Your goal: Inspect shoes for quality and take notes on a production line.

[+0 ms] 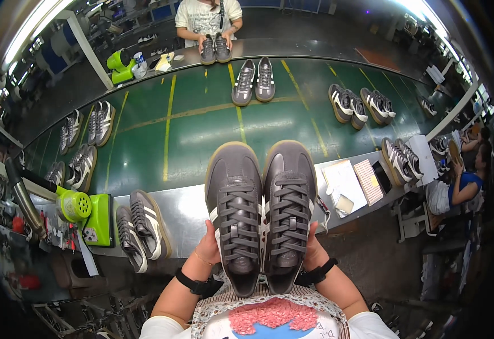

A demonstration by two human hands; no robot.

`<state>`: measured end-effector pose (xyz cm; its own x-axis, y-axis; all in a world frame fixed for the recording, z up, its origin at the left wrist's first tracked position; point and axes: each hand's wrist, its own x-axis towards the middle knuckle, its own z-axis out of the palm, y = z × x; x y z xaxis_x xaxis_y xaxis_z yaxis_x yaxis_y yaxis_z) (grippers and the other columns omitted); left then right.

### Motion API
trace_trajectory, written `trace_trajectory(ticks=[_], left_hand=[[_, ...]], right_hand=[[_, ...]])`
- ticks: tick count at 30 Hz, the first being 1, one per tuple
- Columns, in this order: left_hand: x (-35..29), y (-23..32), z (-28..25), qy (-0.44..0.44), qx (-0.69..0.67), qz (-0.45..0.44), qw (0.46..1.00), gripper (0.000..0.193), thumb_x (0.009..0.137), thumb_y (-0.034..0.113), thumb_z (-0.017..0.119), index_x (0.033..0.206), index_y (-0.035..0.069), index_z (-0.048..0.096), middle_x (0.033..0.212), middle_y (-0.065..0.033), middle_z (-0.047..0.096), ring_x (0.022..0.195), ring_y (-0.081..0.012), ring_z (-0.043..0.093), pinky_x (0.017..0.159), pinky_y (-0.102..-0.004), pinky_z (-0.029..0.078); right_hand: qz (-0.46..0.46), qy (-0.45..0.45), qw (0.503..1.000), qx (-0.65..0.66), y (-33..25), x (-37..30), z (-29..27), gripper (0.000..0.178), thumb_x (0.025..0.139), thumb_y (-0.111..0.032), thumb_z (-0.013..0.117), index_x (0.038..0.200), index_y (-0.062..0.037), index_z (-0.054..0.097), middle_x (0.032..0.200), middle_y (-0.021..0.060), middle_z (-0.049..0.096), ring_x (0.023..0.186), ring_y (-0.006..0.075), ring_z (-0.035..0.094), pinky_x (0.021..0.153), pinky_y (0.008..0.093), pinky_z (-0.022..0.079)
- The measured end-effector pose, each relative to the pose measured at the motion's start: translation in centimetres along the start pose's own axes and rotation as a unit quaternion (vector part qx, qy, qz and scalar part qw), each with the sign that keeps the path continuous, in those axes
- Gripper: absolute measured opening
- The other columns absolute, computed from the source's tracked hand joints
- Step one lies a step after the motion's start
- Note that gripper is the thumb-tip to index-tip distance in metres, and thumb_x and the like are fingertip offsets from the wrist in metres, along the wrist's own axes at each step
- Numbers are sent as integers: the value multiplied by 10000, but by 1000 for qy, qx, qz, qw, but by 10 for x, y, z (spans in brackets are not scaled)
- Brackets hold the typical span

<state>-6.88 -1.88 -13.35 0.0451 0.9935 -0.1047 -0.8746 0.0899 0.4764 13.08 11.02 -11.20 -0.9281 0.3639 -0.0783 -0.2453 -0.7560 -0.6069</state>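
Round-toed grey shoes (236, 209), flat laces (290, 212)

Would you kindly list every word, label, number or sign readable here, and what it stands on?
Wearer's printed top: dark letters at the lower edge, cut off; no full word readable.
Co-worker's shirt: dark print, too blurred.
White sheet: any writing too small.
Held shoes: any marking too small to read.

Rm. is lit by bright tube lights (35, 28) along upper L & R. Long green bench top (196, 152) is marked w/ yellow lines (169, 127) & edged by steel ledges (184, 217), near + far. It's flanked by pale posts (85, 48), L & R. Dk. grey floor (360, 254) is seen at lower R; equip. (54, 53) at back L is blurred.
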Motion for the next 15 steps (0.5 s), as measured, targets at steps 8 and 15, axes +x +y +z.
trace_trajectory(ticks=[8, 15], left_hand=[[-1, -3, -30, 20, -24, -42, 999, 942, 749, 744, 294, 1378, 46, 221, 1320, -146, 407, 1167, -286, 461, 969, -445, 394], [3, 6, -18, -2, 11, -14, 1000, 936, 750, 732, 320, 1379, 47, 216, 1345, -141, 377, 1202, -277, 425, 981, -441, 380]], right_hand=[[-6, -14, 1000, -14, 3, 9, -11, 1049, 622, -759, 500, 1342, -25, 287, 1269, 134, 458, 1132, 248, 493, 958, 398, 414], [5, -14, 1000, -1, 4, 10, -16, 1031, 628, -733, 540, 1337, -24, 300, 1279, 121, 450, 1145, 231, 477, 959, 378, 411]])
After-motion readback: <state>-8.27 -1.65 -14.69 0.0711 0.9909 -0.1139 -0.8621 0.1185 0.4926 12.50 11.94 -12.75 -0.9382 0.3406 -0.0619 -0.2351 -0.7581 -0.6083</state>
